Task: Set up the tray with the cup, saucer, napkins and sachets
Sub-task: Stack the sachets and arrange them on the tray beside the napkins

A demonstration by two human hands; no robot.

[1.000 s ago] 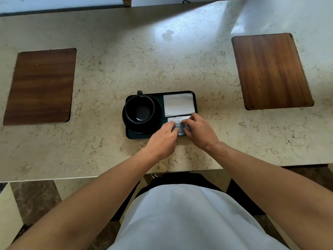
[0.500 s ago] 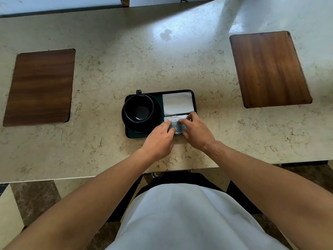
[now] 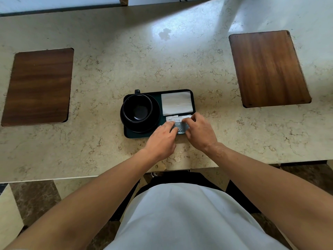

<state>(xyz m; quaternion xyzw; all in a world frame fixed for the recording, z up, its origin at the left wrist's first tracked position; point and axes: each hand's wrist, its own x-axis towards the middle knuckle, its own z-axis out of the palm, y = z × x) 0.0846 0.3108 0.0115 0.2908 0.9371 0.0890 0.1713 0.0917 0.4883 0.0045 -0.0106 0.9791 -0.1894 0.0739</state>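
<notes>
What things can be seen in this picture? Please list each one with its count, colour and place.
tray: one, dark green, on the counter in the middle
saucer: one, black, left part of the tray
cup: one, black, on the saucer, handle at the far side
napkins: white, count unclear, far right part of the tray
sachets: several, white and grey, near right part of the tray, under the fingers
wooden boards: two, brown, on the counter at far left and far right
counter: one, beige marble
left hand: fingers on the sachets
right hand: fingers on the sachets
</notes>
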